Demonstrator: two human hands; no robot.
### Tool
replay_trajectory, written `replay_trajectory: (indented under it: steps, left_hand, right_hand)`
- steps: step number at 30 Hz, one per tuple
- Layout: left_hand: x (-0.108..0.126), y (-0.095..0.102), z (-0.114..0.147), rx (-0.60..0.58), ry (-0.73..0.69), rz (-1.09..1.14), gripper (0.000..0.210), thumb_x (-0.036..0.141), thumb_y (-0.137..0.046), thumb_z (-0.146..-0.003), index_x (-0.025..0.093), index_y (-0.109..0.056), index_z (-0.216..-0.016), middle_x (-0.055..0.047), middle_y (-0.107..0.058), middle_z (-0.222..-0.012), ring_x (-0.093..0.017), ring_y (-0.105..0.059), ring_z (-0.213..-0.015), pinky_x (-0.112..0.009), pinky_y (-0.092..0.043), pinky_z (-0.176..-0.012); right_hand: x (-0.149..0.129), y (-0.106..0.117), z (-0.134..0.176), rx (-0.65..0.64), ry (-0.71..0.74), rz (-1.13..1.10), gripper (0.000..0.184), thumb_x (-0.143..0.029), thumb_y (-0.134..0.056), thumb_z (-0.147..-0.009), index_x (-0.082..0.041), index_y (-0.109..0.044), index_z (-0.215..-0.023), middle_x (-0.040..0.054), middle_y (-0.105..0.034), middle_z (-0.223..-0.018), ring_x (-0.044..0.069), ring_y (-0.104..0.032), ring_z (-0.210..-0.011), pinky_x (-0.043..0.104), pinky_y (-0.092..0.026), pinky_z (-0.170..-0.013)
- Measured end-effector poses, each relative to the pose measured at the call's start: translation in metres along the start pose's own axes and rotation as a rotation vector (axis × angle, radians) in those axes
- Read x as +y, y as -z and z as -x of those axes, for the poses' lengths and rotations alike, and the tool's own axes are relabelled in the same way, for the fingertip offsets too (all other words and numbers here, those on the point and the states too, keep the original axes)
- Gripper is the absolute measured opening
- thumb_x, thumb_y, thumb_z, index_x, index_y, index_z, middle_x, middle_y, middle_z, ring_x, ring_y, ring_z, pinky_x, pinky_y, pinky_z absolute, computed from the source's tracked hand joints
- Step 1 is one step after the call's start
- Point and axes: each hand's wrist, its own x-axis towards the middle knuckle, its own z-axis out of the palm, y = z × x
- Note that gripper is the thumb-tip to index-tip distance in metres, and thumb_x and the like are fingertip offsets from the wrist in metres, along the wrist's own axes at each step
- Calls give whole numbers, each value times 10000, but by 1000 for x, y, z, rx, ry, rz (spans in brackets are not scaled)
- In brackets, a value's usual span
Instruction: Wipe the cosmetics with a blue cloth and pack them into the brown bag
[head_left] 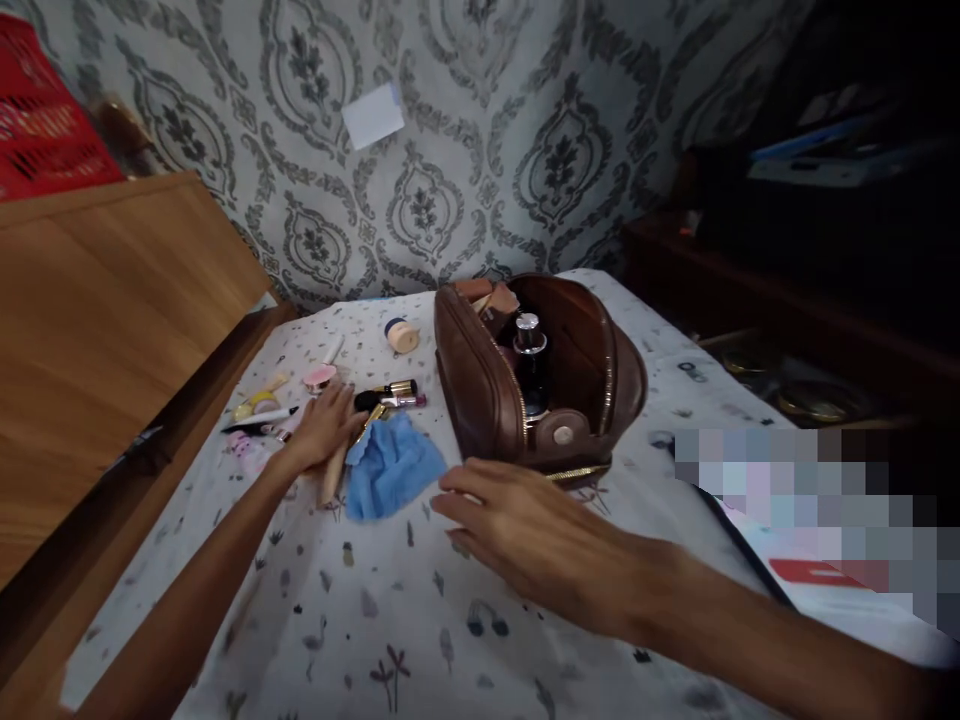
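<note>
My left hand [326,430] reaches over a spread of cosmetics, fingers stretched out and resting among them; no item shows in its grasp. Beside it are a blue cloth [394,465], a wooden-coloured handle [332,480], a gold-and-black tube [401,388] and a pink round compact [320,377]. A white pen-like stick [279,416] lies to the left of that hand. My right hand [517,520] hovers in front of a brown cosmetic bag [480,380], fingers apart and holding nothing. Unzipped, the bag contains a dark bottle with a silver cap [529,345].
A beige jar [403,336] lies behind the cosmetics on the patterned white cloth [420,620]. At right is a partly blurred tablet-like screen [817,560]. A wooden panel [120,300] bounds the left side, and patterned wallpaper [480,150] rises behind.
</note>
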Motion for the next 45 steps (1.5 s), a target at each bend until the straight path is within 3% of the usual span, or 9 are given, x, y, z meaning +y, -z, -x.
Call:
replay_trajectory:
  steps: [6,10,13,17,21,27,33,37,45]
  left_hand:
    - [15,-15,31,18,-92,-24,498,397,-465,-984,175,-472,-1429,-190,-422,-1559,-346,-293,-1503,-608,-259,-1198]
    - [17,-14,51,86,-161,55,496,339,-401,-1011,149,-407,-1469,-209,-363,-1586,-307,-294,-1508,-527,-329,-1202]
    - [19,-17,67,148,-137,115,532,228,-423,-976,93,-354,-1486,-264,-283,-1606,-323,-257,-1520,-510,-352,-1195]
    - [27,-25,83,193,-162,113,494,149,-452,-935,77,-421,-1422,-282,-348,-1561,-356,-278,-1507,-547,-359,-1184]
    - [36,-24,92,160,-240,80,400,115,-514,-870,123,-561,-1267,-229,-500,-1460,-369,-399,-1433,-610,-348,-1170]
    - [34,-10,93,268,-330,185,296,171,-388,-981,190,-638,-1138,-137,-675,-1186,-258,-601,-1172,-483,-497,-1050]
    - [8,2,87,412,-28,-51,268,264,-459,-976,189,-596,-1194,-160,-602,-1258,-331,-528,-1200,-526,-473,-990]
    - [-6,6,85,289,144,-165,378,465,-562,-947,172,-582,-1186,-159,-591,-1192,-342,-545,-1112,-494,-481,-905]
    - [-5,11,87,120,283,-159,360,530,-526,-959,216,-578,-1130,-115,-608,-1142,-305,-620,-1069,-377,-513,-735]
  right_hand:
    - [1,-77,-58,-30,-235,-36,515,-185,-594,-900,-105,-510,-1403,248,-476,-1479,350,-481,-1367,546,-468,-1078]
    - [7,-113,-88,-23,-327,-15,666,-247,-673,-863,-80,-444,-1466,292,-367,-1550,397,-364,-1450,604,-381,-1129]
    - [8,-128,-94,-48,-340,25,541,-260,-625,-902,-130,-523,-1417,241,-444,-1523,388,-383,-1441,634,-332,-1138]
    - [11,-130,-89,-18,-222,-36,293,-159,-518,-919,-201,-686,-1155,144,-648,-1338,320,-513,-1337,616,-327,-1129]
    - [12,-125,-86,102,-186,-111,205,-90,-506,-816,-179,-676,-889,102,-732,-975,260,-657,-964,478,-492,-951]
    - [9,-122,-83,294,-343,-269,181,-254,-470,-942,-187,-622,-1013,46,-712,-840,193,-666,-706,313,-549,-671]
    - [22,-129,-80,522,-356,-193,262,-302,-493,-969,-197,-609,-1179,119,-674,-1122,242,-672,-1035,386,-570,-868]
    - [27,-133,-80,515,-290,-103,248,-320,-514,-962,-201,-675,-1109,151,-599,-1302,300,-579,-1216,501,-525,-980]
    - [23,-131,-82,578,-161,-64,189,-254,-547,-955,-214,-662,-1099,128,-669,-1210,311,-583,-1196,560,-470,-998]
